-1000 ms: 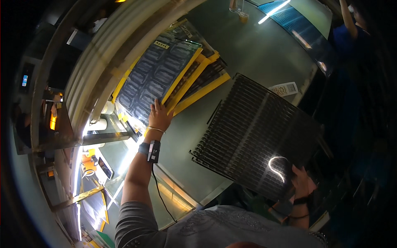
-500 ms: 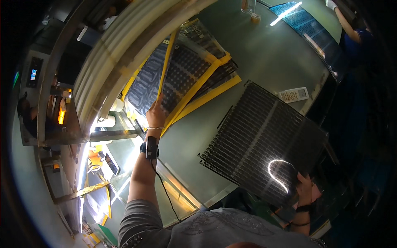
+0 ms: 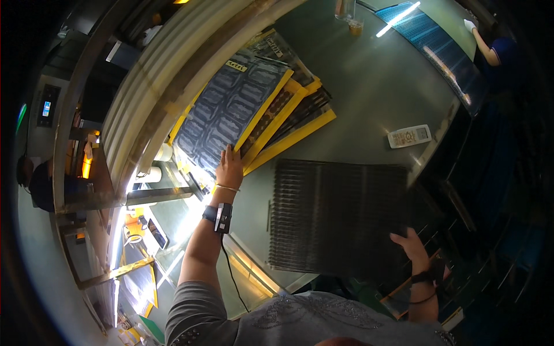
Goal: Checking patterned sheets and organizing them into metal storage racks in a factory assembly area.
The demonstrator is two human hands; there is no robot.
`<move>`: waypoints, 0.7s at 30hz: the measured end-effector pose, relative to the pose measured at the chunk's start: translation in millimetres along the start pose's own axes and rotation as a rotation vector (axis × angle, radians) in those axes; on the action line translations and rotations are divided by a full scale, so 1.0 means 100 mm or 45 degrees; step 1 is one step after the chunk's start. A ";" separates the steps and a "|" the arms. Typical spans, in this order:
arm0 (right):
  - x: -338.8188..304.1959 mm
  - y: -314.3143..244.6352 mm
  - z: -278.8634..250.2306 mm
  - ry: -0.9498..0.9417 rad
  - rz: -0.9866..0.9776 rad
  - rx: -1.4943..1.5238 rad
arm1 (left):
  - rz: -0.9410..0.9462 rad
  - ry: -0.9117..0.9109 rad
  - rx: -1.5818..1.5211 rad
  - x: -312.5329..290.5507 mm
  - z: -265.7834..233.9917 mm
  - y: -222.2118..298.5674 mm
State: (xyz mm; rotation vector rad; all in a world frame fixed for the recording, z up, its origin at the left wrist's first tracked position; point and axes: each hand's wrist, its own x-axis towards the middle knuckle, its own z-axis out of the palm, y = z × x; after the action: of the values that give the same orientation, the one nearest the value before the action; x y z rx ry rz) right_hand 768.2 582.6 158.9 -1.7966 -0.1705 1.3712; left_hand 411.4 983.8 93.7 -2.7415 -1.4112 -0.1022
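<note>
A fanned pile of film sheets edged with yellow tape lies at the left of the table. Its top film sheet (image 3: 222, 109) has a grey pattern of rounded shapes and lies flat. My left hand (image 3: 229, 170) rests on the near edge of this sheet, fingers stretched out. Lower film sheets (image 3: 291, 135) show beyond its right edge. In my right hand (image 3: 412, 251) is a dark sheet with a fine repeating pattern (image 3: 334, 216), gripped at its right edge. It is tilted and slightly blurred. My thumb shows on top; the fingers beneath are hidden.
A white remote control (image 3: 409, 136) lies near the table's right edge. At the back are a cup (image 3: 355, 26) and a long blue patterned sheet (image 3: 433, 49), with another person's gloved hand (image 3: 470, 25) beyond. A slatted frame (image 3: 156, 86) stands close on the left.
The lifted top film sheet has come down flat, and my left hand has loosened from its yellow edge. My right hand has turned the dark sheet and shifted it left.
</note>
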 end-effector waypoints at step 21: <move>1.78 -1.88 1.39 -0.534 -0.938 -0.412 | 0.057 0.029 -0.036 0.17 -0.29 0.42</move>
State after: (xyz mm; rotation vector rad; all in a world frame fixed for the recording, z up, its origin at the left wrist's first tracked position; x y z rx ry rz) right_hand 788.9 875.9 152.0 -1.4252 -1.2070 1.1785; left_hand 454.4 970.8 123.4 -2.7838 -1.3526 -0.1517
